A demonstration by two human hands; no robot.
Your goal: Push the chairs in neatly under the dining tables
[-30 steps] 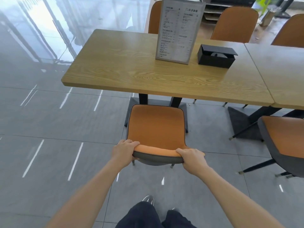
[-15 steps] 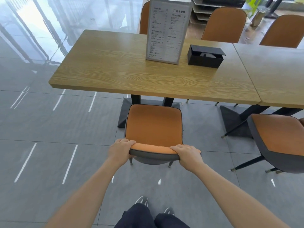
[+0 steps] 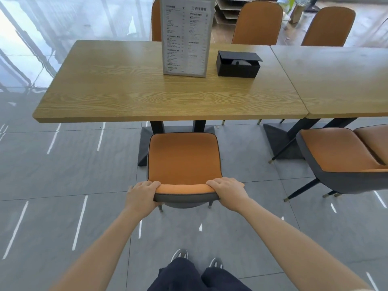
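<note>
Both hands, left (image 3: 142, 194) and right (image 3: 227, 191), grip the backrest top of the orange padded chair (image 3: 183, 158); the wooden tabletop (image 3: 117, 91) lies straight ahead

We hold the top of the orange chair (image 3: 183, 158) with both hands. Our left hand (image 3: 142, 194) grips one corner and our right hand (image 3: 227, 191) grips the other, fingers curled over the edge. The chair faces the wooden table (image 3: 126, 91). On the table stand a menu card (image 3: 185, 36) and a black box (image 3: 238, 64), side by side. Another chair (image 3: 336, 152) sits to the right, by a second table (image 3: 340, 80).
</note>
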